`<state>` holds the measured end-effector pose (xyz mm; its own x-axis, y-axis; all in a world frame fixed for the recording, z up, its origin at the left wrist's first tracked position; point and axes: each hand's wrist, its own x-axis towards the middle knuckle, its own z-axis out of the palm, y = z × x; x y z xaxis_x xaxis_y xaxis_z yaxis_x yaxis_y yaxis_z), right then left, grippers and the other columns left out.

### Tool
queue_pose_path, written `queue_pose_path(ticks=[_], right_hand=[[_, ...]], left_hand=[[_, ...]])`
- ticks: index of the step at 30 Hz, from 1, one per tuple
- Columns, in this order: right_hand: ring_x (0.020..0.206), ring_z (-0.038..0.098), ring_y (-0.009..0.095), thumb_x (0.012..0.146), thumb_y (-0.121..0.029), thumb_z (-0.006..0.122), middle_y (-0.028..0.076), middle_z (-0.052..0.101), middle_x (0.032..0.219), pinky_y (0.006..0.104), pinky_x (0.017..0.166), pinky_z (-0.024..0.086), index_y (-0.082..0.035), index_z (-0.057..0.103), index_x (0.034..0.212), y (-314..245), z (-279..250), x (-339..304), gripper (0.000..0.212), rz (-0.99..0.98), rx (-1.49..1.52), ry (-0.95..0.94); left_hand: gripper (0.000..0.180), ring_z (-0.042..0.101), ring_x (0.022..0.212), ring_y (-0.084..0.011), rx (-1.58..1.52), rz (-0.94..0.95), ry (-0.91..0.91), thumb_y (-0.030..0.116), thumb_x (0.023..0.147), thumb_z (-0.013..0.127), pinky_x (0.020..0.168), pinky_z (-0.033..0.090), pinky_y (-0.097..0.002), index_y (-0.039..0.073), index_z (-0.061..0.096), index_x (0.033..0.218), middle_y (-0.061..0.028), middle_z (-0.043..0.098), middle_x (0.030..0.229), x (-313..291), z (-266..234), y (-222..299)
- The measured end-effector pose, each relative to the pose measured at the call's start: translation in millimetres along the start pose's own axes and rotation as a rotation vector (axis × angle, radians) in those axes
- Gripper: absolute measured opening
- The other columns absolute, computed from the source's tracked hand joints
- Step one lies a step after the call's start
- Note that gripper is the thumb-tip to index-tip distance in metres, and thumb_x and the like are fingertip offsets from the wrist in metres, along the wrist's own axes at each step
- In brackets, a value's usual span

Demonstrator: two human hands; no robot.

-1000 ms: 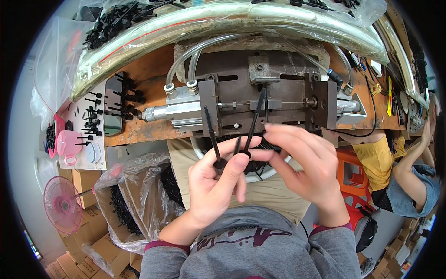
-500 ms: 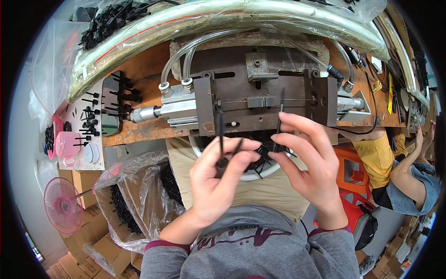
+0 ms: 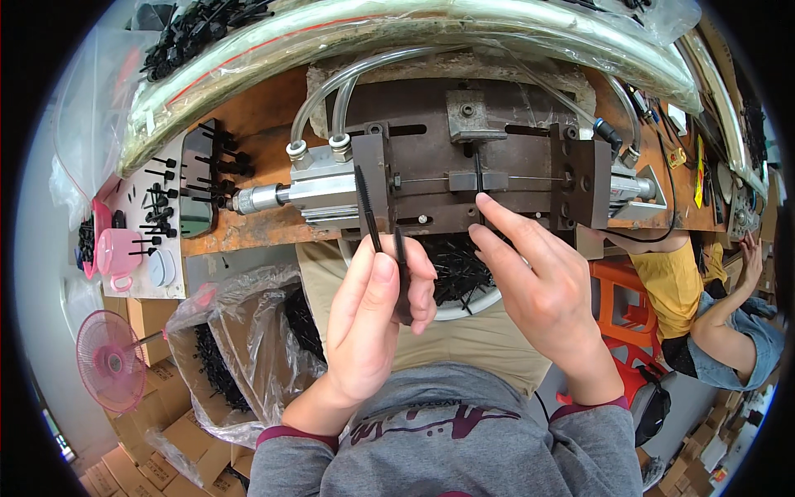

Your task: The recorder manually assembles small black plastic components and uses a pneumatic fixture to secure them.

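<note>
My left hand is closed around a few black mascara wands; one wand sticks up with its bristled tip, and a second shows between the fingers. My right hand has its fingers stretched out, the index fingertip at the near end of another black wand. That wand lies in the small metal clamp block at the middle of the dark steel fixture. My right thumb is hidden. Below my hands, a white-rimmed basin holds many black wands.
Air cylinders with clear hoses flank the fixture. At left, black pieces stand on a board near a pink cup; below are a plastic-lined box and a pink fan. A person in yellow sits at right.
My right hand has moved the wand forward into the clamp block, and its fingers have spread from their pinch. My left hand has shifted slightly left and turned, still holding its wands.
</note>
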<state>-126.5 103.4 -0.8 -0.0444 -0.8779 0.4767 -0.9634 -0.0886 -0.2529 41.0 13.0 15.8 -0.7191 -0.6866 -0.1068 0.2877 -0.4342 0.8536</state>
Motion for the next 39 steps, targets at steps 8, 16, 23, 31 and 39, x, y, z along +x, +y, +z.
queue_pose_path(ticks=[8, 16, 23, 31, 39], right_hand=[[0.067, 0.062, 0.016, 0.069, -0.006, 0.067, 0.015, 0.065, 0.119, 0.0271, 0.059, 0.048, 0.002, 0.067, 0.097, -4.5, -7.5, 8.4, 0.029, -0.028, -0.107, -0.049], [0.059, 0.059, 0.015, 0.070, -0.006, 0.067, 0.013, 0.066, 0.117, 0.0261, 0.056, 0.046, 0.001, 0.068, 0.095, -8.0, -9.6, 8.9, 0.026, 0.017, -0.116, -0.079], [0.059, 0.061, 0.014, 0.064, -0.009, 0.069, 0.011, 0.067, 0.095, 0.0254, 0.049, 0.045, -0.002, 0.071, 0.093, -17.9, -22.1, 2.4, 0.030, -0.064, 0.263, 0.154], [0.073, 0.067, 0.022, 0.065, -0.004, 0.080, 0.011, 0.065, 0.097, 0.0307, 0.059, 0.053, -0.001, 0.070, 0.095, -24.5, -24.4, -4.0, 0.032, -0.091, 0.318, 0.094], [0.086, 0.067, 0.026, 0.068, -0.002, 0.070, 0.020, 0.062, 0.122, 0.0350, 0.074, 0.055, 0.003, 0.062, 0.094, -6.3, -3.4, 0.2, 0.027, 0.074, 0.086, -0.005]], left_hand=[[0.026, 0.057, 0.076, -0.0169, 0.065, 0.030, 0.010, 0.026, 0.106, 0.040, 0.064, 0.049, -0.0291, 0.002, 0.047, 0.111, -0.0133, 0.058, 0.094, 1.1, 5.6, 1.0], [0.026, 0.065, 0.108, -0.0334, 0.024, 0.050, -0.027, 0.021, 0.104, 0.044, 0.089, 0.057, -0.0420, 0.001, 0.047, 0.119, -0.0274, 0.059, 0.122, -0.4, 3.7, 1.0], [0.027, 0.064, 0.111, -0.0340, -0.026, 0.058, -0.009, 0.020, 0.103, 0.046, 0.092, 0.055, -0.0425, 0.000, 0.048, 0.121, -0.0268, 0.059, 0.125, 0.4, 4.9, -1.1], [0.037, 0.057, 0.110, -0.0298, 0.053, 0.041, -0.058, 0.019, 0.104, 0.041, 0.094, 0.049, -0.0390, -0.004, 0.043, 0.133, -0.0242, 0.059, 0.126, 1.7, 6.3, -4.0], [0.048, 0.040, 0.069, -0.0035, 0.266, 0.030, -0.036, 0.009, 0.098, 0.050, 0.064, 0.036, -0.0187, -0.006, 0.038, 0.143, -0.0067, 0.061, 0.097, -0.7, 1.0, 8.0]])
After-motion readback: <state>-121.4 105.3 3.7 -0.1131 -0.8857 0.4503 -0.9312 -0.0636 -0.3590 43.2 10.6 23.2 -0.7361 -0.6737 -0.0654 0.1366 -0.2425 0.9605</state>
